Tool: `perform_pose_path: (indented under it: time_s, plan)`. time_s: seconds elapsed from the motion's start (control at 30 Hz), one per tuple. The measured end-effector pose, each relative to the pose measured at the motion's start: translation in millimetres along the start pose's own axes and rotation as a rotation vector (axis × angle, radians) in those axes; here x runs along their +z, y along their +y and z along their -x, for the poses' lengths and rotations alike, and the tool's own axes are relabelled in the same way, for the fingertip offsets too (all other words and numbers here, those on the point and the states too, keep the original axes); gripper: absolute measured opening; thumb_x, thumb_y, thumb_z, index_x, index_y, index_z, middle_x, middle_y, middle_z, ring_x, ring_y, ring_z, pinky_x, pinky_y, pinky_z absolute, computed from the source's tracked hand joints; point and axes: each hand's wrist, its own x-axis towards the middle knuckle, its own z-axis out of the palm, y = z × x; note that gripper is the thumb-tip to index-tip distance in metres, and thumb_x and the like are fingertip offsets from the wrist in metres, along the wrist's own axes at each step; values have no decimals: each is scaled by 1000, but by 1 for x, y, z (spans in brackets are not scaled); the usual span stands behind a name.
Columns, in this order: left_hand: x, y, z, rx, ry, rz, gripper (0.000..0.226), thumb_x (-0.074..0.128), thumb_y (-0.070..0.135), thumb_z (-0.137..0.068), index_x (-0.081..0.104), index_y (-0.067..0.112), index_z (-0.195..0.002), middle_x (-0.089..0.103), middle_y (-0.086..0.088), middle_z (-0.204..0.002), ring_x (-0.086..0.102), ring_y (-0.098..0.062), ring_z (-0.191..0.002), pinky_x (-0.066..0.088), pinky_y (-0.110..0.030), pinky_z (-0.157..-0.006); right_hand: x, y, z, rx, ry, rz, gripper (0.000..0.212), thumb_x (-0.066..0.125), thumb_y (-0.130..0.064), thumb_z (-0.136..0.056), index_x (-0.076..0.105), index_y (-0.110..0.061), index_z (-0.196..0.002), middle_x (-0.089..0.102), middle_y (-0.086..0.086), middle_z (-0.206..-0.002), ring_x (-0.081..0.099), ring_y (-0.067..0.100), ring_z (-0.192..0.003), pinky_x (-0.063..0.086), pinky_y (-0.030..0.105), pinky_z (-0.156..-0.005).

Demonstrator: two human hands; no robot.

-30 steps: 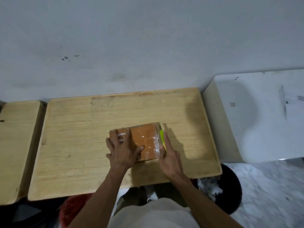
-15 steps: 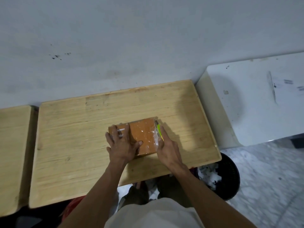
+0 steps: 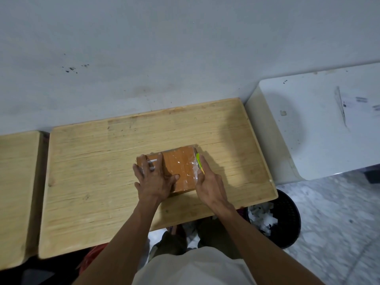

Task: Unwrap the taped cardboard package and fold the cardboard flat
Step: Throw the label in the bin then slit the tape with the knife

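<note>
— Since half a second ago, has anything shifted?

— Hardly. Both hands stay on the cardboard package (image 3: 181, 168); the yellow-green cutter (image 3: 199, 163) has kept its place along the package's right edge.

— How does the package lie?

— Flat on the wooden bench (image 3: 102, 171), slightly right of the middle, long axis running left to right and tilted a little, its right end farther away. Clear tape shines over the orange-brown top.

— And the hands?

— The left hand (image 3: 153, 179) is spread flat on the package's left half, fingers apart, thumb pointing right across the top, pressing rather than grasping. The right hand (image 3: 209, 184) has its grip closed round the cutter, forefinger laid along it toward the far side.

— Around it?

— A second wooden bench (image 3: 16, 192) at the left, a white table (image 3: 329, 130) at the right. Beneath the near right corner stands a black bin (image 3: 287, 223) holding crumpled white paper scraps (image 3: 261, 218).
</note>
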Motion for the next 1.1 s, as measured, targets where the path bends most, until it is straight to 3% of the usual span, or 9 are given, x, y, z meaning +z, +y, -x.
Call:
perform_pose_path:
  time_s: [0.17,0.3,0.4,0.5,0.67,0.83,0.93,1.1]
  plan:
    - [0,1,-1,-7,1,4,93,60,64,-85,5,42,-156,-25,0,-163,-22,-40,-148,24,-69,-112,-1,-3,2,15,-12,33,56,36,-27,-104,11,-41,-153,60,5,-63,56,16,-53,60,44,-64]
    - [1,1,-2,-12,2,4,93,60,65,-84,5,42,-155,-24,0,-162,-22,-40,-148,29,-69,-110,-3,-1,12,47,-48,31,54,36,-27,-103,17,-39,-152,67,15,-79,67,28,-71,59,47,-76]
    - [1,0,-2,-12,-1,9,93,61,64,-84,5,42,-155,-24,2,-162,-22,-39,-148,31,-69,-109,-5,0,21,77,-62,18,56,38,-22,-103,18,-37,-153,68,16,-89,67,28,-85,55,45,-88]
    - [-1,1,-2,-12,-6,19,94,62,63,-84,5,41,-156,-26,3,-162,-23,-38,-148,30,-69,-109,-6,1,31,76,-79,64,62,40,-13,-100,18,-33,-154,68,15,-89,61,30,-100,51,41,-89]
    - [-2,2,-3,-10,-10,39,93,63,61,-85,6,40,-156,-26,2,-162,-23,-38,-148,29,-69,-110,-3,14,46,31,-52,101,55,36,-16,-101,24,-26,-153,64,11,-78,54,20,-76,51,38,-75]
    - [-1,0,-2,-5,-16,27,94,62,63,-85,5,40,-156,-28,0,-162,-25,-39,-148,27,-70,-110,7,41,67,16,12,2,51,35,-20,-102,33,-30,-151,54,7,-61,47,13,-47,40,26,-45]
    - [0,-2,-1,3,-16,20,94,60,65,-84,5,39,-156,-27,0,-162,-24,-39,-148,27,-71,-110,10,46,77,29,44,-1,51,35,-21,-101,34,-32,-150,48,2,-55,45,13,-44,39,28,-43]
    - [0,-4,-1,21,-19,12,94,61,65,-84,5,40,-156,-26,0,-162,-23,-40,-148,26,-71,-110,14,54,86,48,42,18,53,36,-26,-99,25,-42,-149,54,2,-62,55,18,-52,53,40,-52]
